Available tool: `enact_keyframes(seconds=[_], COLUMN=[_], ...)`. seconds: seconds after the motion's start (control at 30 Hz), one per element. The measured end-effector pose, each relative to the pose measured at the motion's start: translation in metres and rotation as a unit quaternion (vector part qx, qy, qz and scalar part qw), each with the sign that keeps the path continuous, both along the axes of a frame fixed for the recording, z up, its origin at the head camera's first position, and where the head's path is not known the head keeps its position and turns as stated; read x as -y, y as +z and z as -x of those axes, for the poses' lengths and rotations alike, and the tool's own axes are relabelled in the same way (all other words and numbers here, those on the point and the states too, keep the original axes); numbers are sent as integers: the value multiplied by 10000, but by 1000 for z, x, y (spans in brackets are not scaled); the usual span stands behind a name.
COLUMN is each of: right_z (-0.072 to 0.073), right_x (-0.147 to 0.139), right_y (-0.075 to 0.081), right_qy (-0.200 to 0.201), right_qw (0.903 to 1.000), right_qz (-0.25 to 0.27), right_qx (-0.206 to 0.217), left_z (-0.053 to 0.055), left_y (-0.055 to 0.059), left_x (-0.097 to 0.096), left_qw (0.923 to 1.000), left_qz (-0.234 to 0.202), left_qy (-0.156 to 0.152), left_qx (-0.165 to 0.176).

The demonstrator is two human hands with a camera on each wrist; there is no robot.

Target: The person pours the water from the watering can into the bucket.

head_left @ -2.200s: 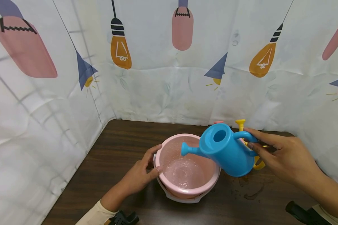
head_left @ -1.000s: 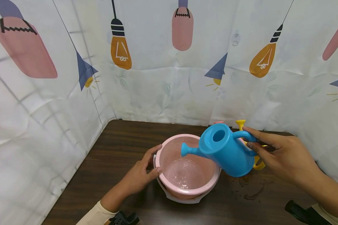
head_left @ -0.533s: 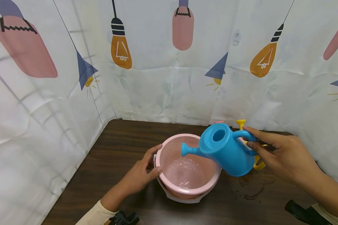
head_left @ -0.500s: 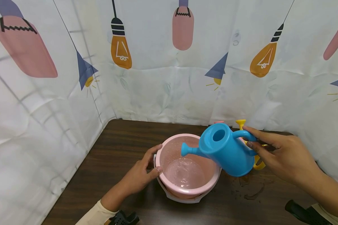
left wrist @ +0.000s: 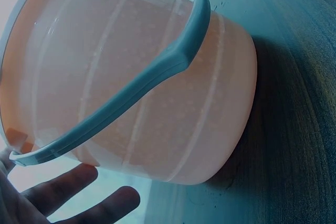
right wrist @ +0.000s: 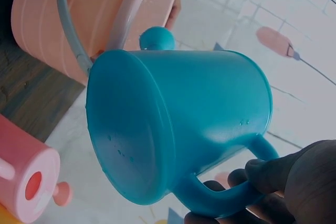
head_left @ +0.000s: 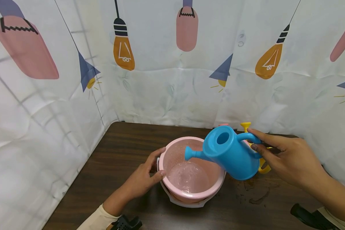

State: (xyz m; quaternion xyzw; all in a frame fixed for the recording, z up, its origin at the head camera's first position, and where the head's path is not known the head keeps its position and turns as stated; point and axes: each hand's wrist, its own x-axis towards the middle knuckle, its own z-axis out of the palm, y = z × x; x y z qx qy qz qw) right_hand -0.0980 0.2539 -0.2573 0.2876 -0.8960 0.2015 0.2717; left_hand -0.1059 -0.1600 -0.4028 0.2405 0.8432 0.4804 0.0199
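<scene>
A pink bucket (head_left: 191, 195) with a pale handle stands upright on the table, rippling water (head_left: 187, 177) at its bottom. My left hand (head_left: 142, 179) holds the left side of its rim, with the thumb over the edge; in the left wrist view two fingers (left wrist: 113, 203) extend beside the bucket wall. My right hand (head_left: 290, 156) grips the handle of a blue watering can (head_left: 233, 153), raised and tilted left. Its spout (head_left: 193, 153) is above the bucket's opening, with faint drops below it. The right wrist view shows the can's base and my fingers curled round the handle.
Behind the blue can, partly hidden, are a yellow watering can (head_left: 265, 167) and a pink watering can (right wrist: 37, 182). Wet patches (head_left: 258, 199) mark the dark wooden table (head_left: 126, 143) right of the bucket. A printed curtain (head_left: 161, 95) hangs behind.
The ripples on the water in the bucket differ from frame to frame. Both hands, the blue watering can and the bucket stay almost where they were.
</scene>
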Motion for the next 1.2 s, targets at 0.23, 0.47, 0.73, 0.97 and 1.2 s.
enact_keyframes(seconds=[0.23, 0.47, 0.73, 0.97, 1.2], right_z=[2, 1, 1, 1, 1], right_x=[0, 0, 0, 1, 1], right_y=[-1, 0, 1, 1, 0], right_qy=[-27, 21, 11, -5, -38], right_qw=[10000, 10000, 9999, 9999, 9998], right_qz=[-2, -10, -13, 11, 34], right_qx=[-3, -72, -123, -168, -170], left_z=[0, 0, -1, -1, -1], left_y=[-1, 0, 0, 1, 0], left_x=[0, 0, -1, -1, -1], left_qw=[10000, 10000, 10000, 10000, 10000], left_qz=[-27, -3, 8, 3, 12], left_qy=[-13, 5, 15, 29, 50], left_qx=[-5, 13, 43, 59, 27])
